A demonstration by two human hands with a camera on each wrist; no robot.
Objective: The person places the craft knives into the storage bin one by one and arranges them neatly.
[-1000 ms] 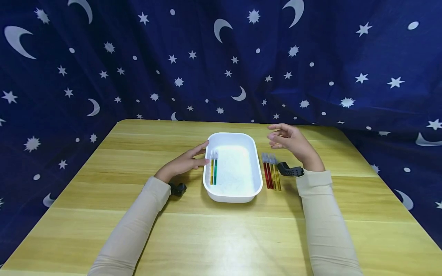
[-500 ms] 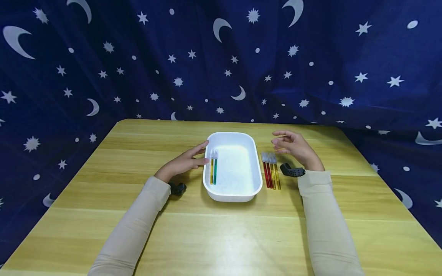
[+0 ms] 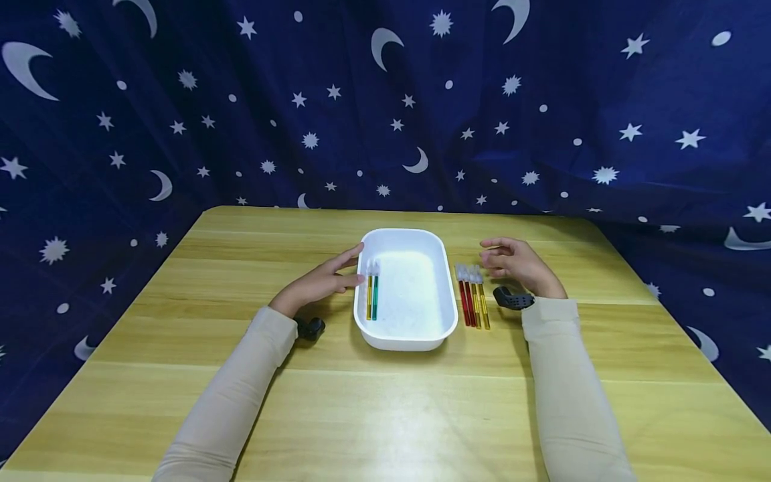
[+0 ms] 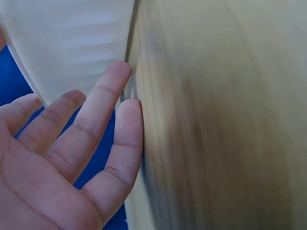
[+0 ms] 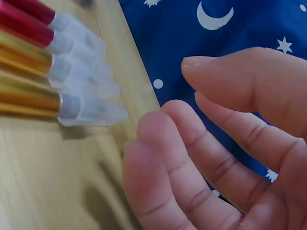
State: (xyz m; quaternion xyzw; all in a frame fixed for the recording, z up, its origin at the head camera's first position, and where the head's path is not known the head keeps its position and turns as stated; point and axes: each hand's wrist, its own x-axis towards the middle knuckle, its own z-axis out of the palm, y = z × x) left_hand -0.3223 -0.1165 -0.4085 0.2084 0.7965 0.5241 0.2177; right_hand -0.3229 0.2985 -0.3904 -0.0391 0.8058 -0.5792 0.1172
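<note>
My left hand rests its fairly straight fingers against the left wall of a white tray; the left wrist view has its fingers close along the tray's outer wall. Inside the tray, a gold craft knife and a green craft knife with clear caps lie side by side. Over the table to the right hovers my right hand, loosely bent, nothing between thumb and fingers. Nearest to it are two red craft knives and two gold ones, their clear caps pointing away from me.
The wooden table stretches on all sides of the tray. Behind it hangs a dark blue curtain with white moons and stars. A black wrist camera sits on the right wrist, another wrist camera on the left.
My right hand has drifted to the right and lower, towards me, beside the red and gold craft knives. The left hand, the tray and the knives stay in place.
</note>
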